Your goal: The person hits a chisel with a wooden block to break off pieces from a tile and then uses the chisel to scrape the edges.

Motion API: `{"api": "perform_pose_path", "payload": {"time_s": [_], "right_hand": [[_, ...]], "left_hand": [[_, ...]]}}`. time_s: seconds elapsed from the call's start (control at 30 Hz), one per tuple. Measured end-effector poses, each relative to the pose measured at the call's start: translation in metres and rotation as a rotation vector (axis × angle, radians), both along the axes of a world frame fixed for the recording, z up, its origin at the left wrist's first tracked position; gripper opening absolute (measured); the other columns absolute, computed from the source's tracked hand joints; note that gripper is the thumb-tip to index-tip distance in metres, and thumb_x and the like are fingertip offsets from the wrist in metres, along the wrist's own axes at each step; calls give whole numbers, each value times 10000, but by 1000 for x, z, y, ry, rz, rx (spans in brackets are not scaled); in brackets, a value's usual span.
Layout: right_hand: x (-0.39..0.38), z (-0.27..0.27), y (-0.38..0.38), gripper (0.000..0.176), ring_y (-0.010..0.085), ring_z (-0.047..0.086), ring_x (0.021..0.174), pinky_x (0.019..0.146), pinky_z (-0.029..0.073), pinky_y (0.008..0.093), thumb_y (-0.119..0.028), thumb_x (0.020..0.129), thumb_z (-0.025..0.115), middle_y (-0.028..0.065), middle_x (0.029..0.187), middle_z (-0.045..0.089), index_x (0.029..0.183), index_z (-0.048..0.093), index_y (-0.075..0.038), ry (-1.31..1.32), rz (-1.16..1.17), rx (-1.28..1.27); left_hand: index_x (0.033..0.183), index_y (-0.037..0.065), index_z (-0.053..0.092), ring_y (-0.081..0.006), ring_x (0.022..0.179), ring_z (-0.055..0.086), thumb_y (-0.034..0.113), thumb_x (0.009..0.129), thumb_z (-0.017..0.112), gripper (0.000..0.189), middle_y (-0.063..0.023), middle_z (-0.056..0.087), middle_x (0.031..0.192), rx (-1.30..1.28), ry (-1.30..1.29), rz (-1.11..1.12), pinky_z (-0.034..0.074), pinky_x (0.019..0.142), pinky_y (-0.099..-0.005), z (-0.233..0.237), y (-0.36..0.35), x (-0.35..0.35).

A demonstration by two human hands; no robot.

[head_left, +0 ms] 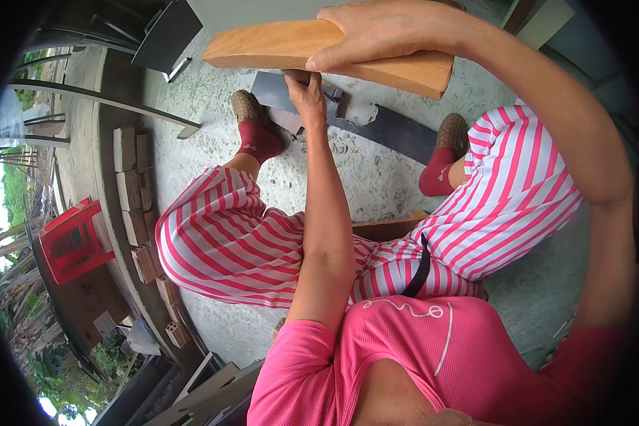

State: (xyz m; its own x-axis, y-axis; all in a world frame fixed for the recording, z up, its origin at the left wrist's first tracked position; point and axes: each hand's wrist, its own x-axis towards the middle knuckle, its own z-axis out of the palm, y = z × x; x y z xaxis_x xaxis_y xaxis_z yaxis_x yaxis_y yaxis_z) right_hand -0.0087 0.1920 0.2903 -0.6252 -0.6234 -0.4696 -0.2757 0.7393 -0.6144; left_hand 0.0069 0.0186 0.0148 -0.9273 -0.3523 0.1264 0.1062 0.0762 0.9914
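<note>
A thick, light-brown wooden board (270, 44) is held up in front of me, slightly tilted, with its right end lower. My right hand (380, 35) reaches over its top, thumb on the near face and fingers partly hidden along the far edge. Just beneath the board, my left hand (309, 96) is closed at its lower edge around a dark brown piece (299, 74). Its fingers are mostly out of sight, so what this piece is cannot be made out. Below the hands, dark flat sheets (397, 129) lie on the concrete floor between my feet.
Stacked bricks (128, 188) line a low ledge on the left, with a red plastic stool (74, 241) beyond. A metal bar (113, 103) juts in at upper left near a black panel (167, 35). A piece of wood (387, 228) shows behind my legs.
</note>
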Motion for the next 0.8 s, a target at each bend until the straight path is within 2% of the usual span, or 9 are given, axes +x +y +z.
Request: {"api": "perform_pose_path", "payload": {"time_s": [0.17,0.23,0.37,0.43,0.47,0.57,0.63,0.7,0.8], "right_hand": [[28,42,-6,792,260,640,711,496,478,433,-574,768,549,242,870,628,1170,467,104,167,-4,-152],[28,39,-14,747,251,636,651,475,485,427,-567,804,532,217,856,636,1145,476,95,417,-61,-407],[18,43,-27,809,265,644,723,592,527,404,-620,804,513,246,850,623,1164,457,101,154,-201,-263],[-2,-25,-22,856,259,636,745,606,478,344,-687,681,560,187,827,632,1114,546,50,71,-169,-154],[-26,-73,-18,844,254,629,736,607,480,349,-677,677,573,191,840,632,1103,556,52,35,36,5],[-17,-67,-23,835,263,619,760,640,479,338,-662,673,584,214,868,626,1084,569,65,247,-4,116],[-29,-37,-29,837,268,641,832,735,518,385,-664,795,503,263,897,621,1132,506,102,-209,-100,27],[-30,-33,-29,833,268,639,837,738,514,384,-664,794,504,261,902,621,1126,515,99,-168,-107,-16],[-29,-32,-32,820,267,632,852,749,503,381,-665,790,507,254,914,624,1106,539,91,-49,-136,-159]], "left_hand": [[1075,-2,510,-149,878,523,154,844,658,316,-70,570,967,-111,-87,13,417,811,-273,-16,-5,-10],[1098,-18,495,-221,850,562,173,815,654,376,-146,598,948,-91,20,48,449,802,-346,-12,-3,-10],[1094,-15,493,-225,853,564,170,820,654,368,-149,601,956,-86,30,60,448,810,-343,-12,-5,-8],[1099,-15,488,-232,861,566,158,825,650,362,-151,603,964,17,-1,53,449,815,-338,-18,-6,-11],[1099,-15,488,-232,861,566,158,825,650,362,-151,603,964,13,2,55,449,815,-338,-15,-4,-8],[1115,-2,483,-235,876,575,157,826,650,370,-148,607,966,-51,104,22,455,811,-344,-13,2,-8],[1108,1,486,-241,867,576,165,823,654,369,-154,606,961,-57,73,48,455,806,-348,-15,5,-11],[1057,-21,509,-182,849,531,234,837,660,369,-102,583,955,-78,9,63,437,800,-311,-11,6,-8],[1024,-21,507,-185,811,525,202,824,659,336,-102,576,912,-146,-49,85,437,784,-312,-2,7,-4]]}}
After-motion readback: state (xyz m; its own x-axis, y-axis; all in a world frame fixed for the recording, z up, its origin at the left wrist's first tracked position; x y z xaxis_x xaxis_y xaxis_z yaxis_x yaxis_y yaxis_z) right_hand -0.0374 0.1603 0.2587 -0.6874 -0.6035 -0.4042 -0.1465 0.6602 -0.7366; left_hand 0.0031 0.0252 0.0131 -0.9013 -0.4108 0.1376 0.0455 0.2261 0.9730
